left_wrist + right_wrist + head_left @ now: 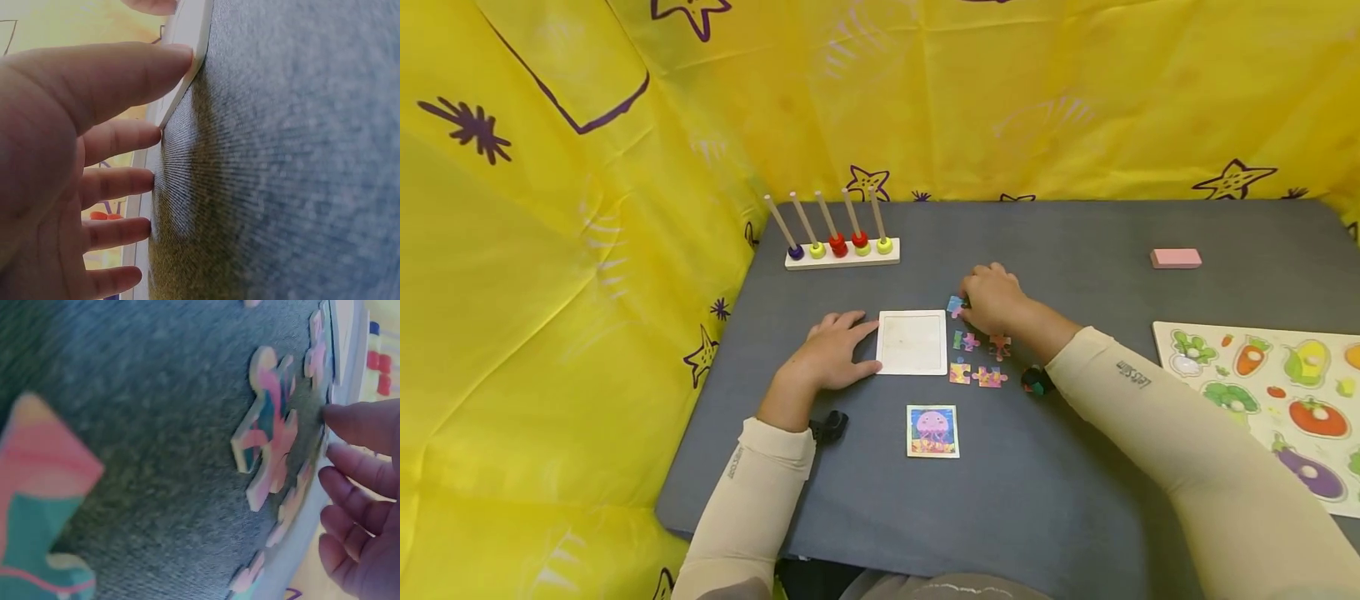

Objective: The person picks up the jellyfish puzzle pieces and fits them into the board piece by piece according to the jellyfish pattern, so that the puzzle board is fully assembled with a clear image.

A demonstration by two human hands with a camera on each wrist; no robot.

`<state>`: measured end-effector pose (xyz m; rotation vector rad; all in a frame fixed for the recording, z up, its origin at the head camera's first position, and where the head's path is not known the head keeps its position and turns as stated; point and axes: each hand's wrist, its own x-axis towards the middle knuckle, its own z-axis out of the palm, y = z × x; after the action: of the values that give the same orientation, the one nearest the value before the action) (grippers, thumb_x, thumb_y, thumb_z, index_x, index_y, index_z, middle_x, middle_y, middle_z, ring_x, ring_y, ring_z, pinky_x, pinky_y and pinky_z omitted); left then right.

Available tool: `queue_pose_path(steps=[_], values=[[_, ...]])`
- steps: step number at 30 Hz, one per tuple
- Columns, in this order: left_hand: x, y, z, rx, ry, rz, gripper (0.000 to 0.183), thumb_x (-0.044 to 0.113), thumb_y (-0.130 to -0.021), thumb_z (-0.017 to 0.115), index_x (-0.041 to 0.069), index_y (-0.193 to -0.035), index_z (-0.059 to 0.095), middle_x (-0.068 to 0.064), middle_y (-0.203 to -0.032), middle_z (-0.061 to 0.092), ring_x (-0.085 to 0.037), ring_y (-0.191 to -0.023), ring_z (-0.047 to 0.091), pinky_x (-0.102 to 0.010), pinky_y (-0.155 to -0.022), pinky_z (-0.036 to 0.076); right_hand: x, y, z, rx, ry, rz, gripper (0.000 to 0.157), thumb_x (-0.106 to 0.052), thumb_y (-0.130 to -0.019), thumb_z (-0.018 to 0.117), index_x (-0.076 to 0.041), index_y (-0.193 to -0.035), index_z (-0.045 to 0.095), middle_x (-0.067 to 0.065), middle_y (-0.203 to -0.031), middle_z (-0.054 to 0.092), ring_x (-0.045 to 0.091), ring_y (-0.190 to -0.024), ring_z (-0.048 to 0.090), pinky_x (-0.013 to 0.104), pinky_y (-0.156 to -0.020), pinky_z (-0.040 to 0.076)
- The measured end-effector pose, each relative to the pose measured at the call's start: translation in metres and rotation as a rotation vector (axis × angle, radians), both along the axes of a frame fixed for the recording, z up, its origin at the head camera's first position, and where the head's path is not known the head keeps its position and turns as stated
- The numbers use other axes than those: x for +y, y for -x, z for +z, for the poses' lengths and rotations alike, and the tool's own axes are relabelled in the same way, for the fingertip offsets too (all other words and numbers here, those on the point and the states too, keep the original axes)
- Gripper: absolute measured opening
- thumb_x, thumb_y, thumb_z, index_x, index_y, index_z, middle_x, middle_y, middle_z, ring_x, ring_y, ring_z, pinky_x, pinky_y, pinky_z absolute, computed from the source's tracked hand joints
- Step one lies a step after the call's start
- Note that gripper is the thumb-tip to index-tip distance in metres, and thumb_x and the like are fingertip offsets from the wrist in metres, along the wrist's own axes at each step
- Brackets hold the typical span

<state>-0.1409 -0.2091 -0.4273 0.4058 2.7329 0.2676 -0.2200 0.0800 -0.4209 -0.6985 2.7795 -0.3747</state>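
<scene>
My left hand (831, 354) lies with fingers spread at the left side of a white square puzzle tray (912, 372); its thumb (169, 65) touches the rim in the left wrist view. My right hand (992, 298) pinches a blue and pink jigsaw piece (954, 306) at the tray's upper right, thumb and index finger at its edge. Several loose jigsaw pieces (990, 377) in pink, orange and green lie right of the tray. Another piece, pink and teal (47, 487), is close to the right wrist camera. A jellyfish picture card (933, 432) lies in front of the tray.
A wooden peg stand (842, 261) with coloured rings stands at the back left. A pink block (1176, 258) lies at the back right. A vegetable puzzle board (1172, 337) lies at the right. Yellow patterned cloth (925, 100) hangs behind and left of the grey table (865, 492).
</scene>
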Motion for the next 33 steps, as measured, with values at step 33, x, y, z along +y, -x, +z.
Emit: queue_pose_path(steps=[33], values=[[0.007, -0.001, -0.003, 0.065, -0.053, -0.114, 0.065, 0.040, -0.096, 0.064, 0.024, -0.156, 0.045, -0.005, -0.165, 0.035, -0.032, -0.147, 0.035, -0.055, -0.115, 0.030, -0.094, -0.017, -0.004, 0.102, 0.001, 0.180, 0.029, -0.023, -0.092, 0.073, -0.008, -0.117, 0.074, 0.013, -0.116, 0.071, 0.033, -0.107, 0.059, 0.048, -0.094, 0.049]])
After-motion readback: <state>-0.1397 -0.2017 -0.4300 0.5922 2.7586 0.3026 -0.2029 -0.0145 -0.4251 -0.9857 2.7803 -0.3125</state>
